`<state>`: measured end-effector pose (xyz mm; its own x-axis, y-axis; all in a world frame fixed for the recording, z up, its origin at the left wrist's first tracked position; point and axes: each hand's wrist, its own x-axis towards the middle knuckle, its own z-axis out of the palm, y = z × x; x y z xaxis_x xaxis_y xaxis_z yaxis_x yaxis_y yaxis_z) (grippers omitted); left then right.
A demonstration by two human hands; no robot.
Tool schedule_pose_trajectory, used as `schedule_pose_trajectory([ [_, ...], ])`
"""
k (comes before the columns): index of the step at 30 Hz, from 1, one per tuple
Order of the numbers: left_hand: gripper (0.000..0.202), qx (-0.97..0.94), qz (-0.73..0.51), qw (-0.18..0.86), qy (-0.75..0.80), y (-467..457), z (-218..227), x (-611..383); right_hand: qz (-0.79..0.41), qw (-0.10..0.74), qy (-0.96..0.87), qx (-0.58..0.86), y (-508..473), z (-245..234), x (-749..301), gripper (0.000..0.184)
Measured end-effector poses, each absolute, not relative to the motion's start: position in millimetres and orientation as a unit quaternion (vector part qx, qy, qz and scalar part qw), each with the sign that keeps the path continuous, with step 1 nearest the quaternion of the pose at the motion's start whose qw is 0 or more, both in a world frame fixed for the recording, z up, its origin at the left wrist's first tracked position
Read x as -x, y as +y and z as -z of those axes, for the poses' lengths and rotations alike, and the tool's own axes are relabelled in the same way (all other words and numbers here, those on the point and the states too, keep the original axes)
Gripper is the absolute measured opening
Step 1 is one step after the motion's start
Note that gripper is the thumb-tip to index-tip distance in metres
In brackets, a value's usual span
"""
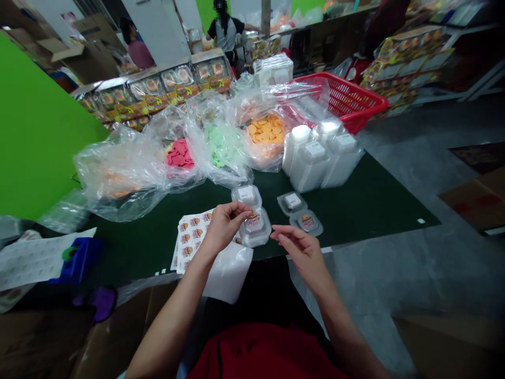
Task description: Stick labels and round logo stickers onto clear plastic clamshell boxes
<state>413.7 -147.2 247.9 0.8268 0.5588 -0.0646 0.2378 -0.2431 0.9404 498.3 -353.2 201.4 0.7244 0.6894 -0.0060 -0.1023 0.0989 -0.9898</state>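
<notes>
My left hand (226,226) pinches a small burger sticker (253,219) at its fingertips, over one half of an open clear plastic box (256,238). The box's other half (245,196) lies behind it with a white label. Just right of the box, my right hand (300,250) hovers with its fingers loosely bent and nothing visible in them. A second open clear box (293,202) lies beyond the right hand; its near half bears a burger sticker (306,221). Under my left forearm are sheets of burger stickers (189,239), partly covered, and a sheet of backing paper (229,271).
Stacked clear boxes (311,166) stand at the back right, before a red basket (355,97). Plastic bags of pink (180,154), green (223,145) and orange pieces (266,130) line the back. A blue tape dispenser (81,260) sits left. Other people work farther off.
</notes>
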Motion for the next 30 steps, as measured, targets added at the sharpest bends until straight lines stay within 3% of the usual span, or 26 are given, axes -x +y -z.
schedule_pose_trajectory([
  [5,0.022,-0.814,-0.169,0.487,0.267,-151,-242,-412,-0.087,0.574,-0.412,0.702,-328,-206,-499,0.032],
  [10,0.009,-0.86,-0.257,0.362,0.252,-160,-233,-409,-0.038,0.498,-0.454,0.738,-318,-198,-497,0.031],
  [14,0.057,-0.815,-0.317,0.384,0.296,-163,-220,-408,-0.041,0.507,-0.441,0.74,-317,-194,-493,0.029],
  [16,0.064,-0.781,-0.336,0.422,0.315,-164,-215,-406,-0.034,0.509,-0.413,0.754,-310,-194,-489,0.029],
  [21,0.049,-0.71,-0.366,0.496,0.341,-166,-209,-384,-0.025,0.476,-0.359,0.802,-278,-194,-473,0.082],
  [30,0.037,-0.691,-0.337,0.504,0.394,-161,-181,-333,-0.116,0.649,-0.265,0.703,-277,-182,-481,0.086],
])
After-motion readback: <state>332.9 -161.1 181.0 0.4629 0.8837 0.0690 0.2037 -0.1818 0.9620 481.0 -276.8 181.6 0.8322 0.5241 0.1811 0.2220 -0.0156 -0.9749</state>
